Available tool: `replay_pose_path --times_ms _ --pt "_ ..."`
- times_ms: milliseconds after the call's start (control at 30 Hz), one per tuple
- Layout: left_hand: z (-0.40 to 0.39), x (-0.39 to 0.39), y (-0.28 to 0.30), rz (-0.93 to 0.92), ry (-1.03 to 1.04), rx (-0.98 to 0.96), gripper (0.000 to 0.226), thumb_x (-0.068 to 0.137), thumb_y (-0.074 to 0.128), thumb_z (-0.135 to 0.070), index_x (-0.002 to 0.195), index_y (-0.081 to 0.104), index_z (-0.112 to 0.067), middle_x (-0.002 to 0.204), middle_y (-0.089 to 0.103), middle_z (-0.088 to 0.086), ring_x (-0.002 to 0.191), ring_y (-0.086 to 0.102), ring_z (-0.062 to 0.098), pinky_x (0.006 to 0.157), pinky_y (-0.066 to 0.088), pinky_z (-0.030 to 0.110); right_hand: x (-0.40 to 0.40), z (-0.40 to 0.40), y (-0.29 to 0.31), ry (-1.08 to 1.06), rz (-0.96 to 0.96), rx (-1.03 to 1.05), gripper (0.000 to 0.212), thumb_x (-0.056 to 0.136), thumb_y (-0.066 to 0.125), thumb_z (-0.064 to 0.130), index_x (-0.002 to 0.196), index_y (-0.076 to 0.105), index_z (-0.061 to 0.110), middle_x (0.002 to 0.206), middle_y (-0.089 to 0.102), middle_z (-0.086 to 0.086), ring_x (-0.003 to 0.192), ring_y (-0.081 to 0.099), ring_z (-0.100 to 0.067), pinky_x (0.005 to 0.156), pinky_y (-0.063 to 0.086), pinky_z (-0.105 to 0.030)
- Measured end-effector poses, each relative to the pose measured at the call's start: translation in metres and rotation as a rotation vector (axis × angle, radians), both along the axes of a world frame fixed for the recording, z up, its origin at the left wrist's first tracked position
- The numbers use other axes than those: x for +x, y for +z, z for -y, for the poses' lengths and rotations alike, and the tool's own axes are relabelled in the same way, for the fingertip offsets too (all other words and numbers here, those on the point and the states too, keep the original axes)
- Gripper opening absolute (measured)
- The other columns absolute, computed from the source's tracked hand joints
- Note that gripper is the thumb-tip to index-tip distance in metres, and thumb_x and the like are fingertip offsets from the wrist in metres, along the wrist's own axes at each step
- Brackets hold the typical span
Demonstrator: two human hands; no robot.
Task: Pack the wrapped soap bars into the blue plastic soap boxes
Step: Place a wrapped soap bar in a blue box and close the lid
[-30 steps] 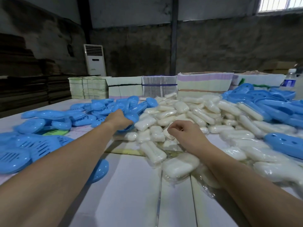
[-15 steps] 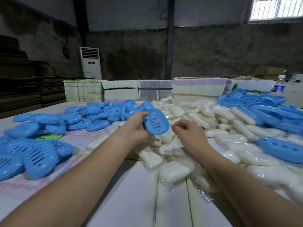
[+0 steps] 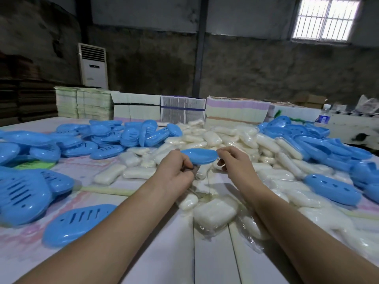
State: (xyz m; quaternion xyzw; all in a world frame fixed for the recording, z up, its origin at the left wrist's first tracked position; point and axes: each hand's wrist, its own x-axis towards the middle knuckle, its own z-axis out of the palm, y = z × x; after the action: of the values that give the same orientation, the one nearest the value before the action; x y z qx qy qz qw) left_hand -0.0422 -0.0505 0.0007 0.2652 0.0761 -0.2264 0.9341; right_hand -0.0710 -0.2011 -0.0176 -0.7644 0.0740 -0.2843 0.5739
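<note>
I hold one blue soap box [image 3: 199, 155] level above the table, between both hands. My left hand [image 3: 176, 171] grips its left end with curled fingers. My right hand [image 3: 235, 162] pinches its right end between finger and thumb. Under the box, between the hands, a clear-wrapped white bar [image 3: 202, 171] shows; which hand holds it I cannot tell. A big heap of wrapped soap bars [image 3: 213, 138] lies just beyond the hands, and one wrapped bar [image 3: 215, 212] lies under my right forearm.
Blue soap box halves are piled at the left [image 3: 114, 136] and right [image 3: 297, 132], and one [image 3: 78, 222] lies near my left forearm. Stacks of flat cartons [image 3: 235, 109] line the table's far edge. At the far right stands a water bottle [image 3: 324, 117]. The white table [image 3: 143, 253] runs toward me.
My left hand has brought the blue box from the left pile to the centre and turned it level. My right hand has risen from the soap heap and taken its right end.
</note>
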Motion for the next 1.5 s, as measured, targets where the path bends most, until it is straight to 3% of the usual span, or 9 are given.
replay_pose_path --times_ms 67,167,300,500,700,867,1000,1300,1500 --pt "0.001 -0.003 0.001 0.038 -0.033 -0.018 0.057 0.080 0.015 0.022 0.106 0.056 -0.009 0.114 0.048 0.022 0.116 0.053 0.043 0.096 0.054 0.042 -0.003 -0.002 0.001 -0.001 0.005 0.013 0.015 0.095 0.054 0.018 0.093 0.069 0.013 0.078 0.062 0.003 0.068 0.055 -0.009 0.047 0.040 -0.007" --pt "0.002 -0.003 -0.001 0.080 -0.122 -0.065 0.073 0.079 0.016 0.024 0.130 0.050 -0.014 0.127 0.044 0.026 0.117 0.055 0.046 0.074 0.060 0.048 -0.004 -0.002 0.003 -0.020 0.014 0.039 0.018 0.096 0.051 0.015 0.092 0.068 0.010 0.077 0.059 0.000 0.064 0.051 -0.010 0.043 0.037 -0.007" --pt "0.003 -0.004 -0.003 0.162 -0.181 -0.047 0.052 0.079 0.029 0.029 0.106 0.054 -0.007 0.112 0.049 0.027 0.100 0.062 0.042 0.067 0.062 0.048 -0.005 0.001 0.003 -0.038 0.015 0.084 0.021 0.098 0.049 0.016 0.092 0.068 0.008 0.078 0.058 -0.004 0.065 0.049 -0.011 0.042 0.039 -0.007" --pt "0.007 0.000 -0.012 0.235 -0.162 0.052 0.070 0.076 0.042 0.030 0.125 0.051 -0.020 0.117 0.047 0.024 0.107 0.061 0.035 0.065 0.064 0.035 0.006 0.030 0.009 -0.207 0.022 -0.019 0.010 0.090 0.059 0.021 0.090 0.067 0.025 0.084 0.066 0.002 0.074 0.059 -0.013 0.069 0.046 -0.028" --pt "0.009 0.000 -0.014 0.307 -0.185 0.131 0.077 0.078 0.050 0.030 0.132 0.046 -0.024 0.123 0.046 0.024 0.099 0.062 0.029 0.070 0.062 0.030 0.024 0.071 0.013 -0.416 -0.354 -0.625 0.056 0.087 0.059 0.027 0.141 0.048 0.020 0.131 0.058 -0.009 0.123 0.050 -0.030 0.097 0.045 -0.040" --pt "0.011 0.004 -0.017 0.307 -0.216 0.127 0.075 0.075 0.058 0.030 0.138 0.046 -0.011 0.123 0.049 0.025 0.115 0.060 0.031 0.082 0.061 0.034 0.034 0.066 -0.003 -0.454 -0.425 -0.861 0.063 0.090 0.055 0.031 0.148 0.035 0.017 0.142 0.048 -0.012 0.133 0.036 -0.035 0.104 0.039 -0.047" --pt "0.010 0.005 -0.014 0.308 -0.249 0.082 0.048 0.075 0.059 0.028 0.113 0.055 -0.001 0.119 0.054 0.025 0.106 0.063 0.031 0.073 0.064 0.032 0.034 0.070 -0.005 -0.407 -0.459 -0.843 0.058 0.092 0.053 0.027 0.146 0.035 0.016 0.147 0.042 -0.013 0.131 0.037 -0.037 0.103 0.039 -0.045" --pt "0.011 0.006 -0.018 0.372 -0.221 0.201 0.046 0.070 0.068 0.025 0.108 0.061 -0.001 0.103 0.061 0.020 0.092 0.067 0.025 0.064 0.061 0.024 0.036 0.082 -0.007 -0.401 -0.402 -0.734 0.058 0.089 0.055 0.038 0.143 0.044 0.020 0.138 0.053 -0.011 0.130 0.036 -0.036 0.098 0.038 -0.043" --pt "0.015 0.001 -0.019 0.432 -0.191 0.274 0.060 0.073 0.069 0.023 0.127 0.058 -0.001 0.101 0.069 0.017 0.076 0.070 0.020 0.058 0.058 0.020 0.039 0.084 -0.011 -0.365 -0.376 -0.725 0.049 0.092 0.054 0.042 0.136 0.049 0.022 0.120 0.064 -0.011 0.123 0.045 -0.038 0.095 0.044 -0.043"
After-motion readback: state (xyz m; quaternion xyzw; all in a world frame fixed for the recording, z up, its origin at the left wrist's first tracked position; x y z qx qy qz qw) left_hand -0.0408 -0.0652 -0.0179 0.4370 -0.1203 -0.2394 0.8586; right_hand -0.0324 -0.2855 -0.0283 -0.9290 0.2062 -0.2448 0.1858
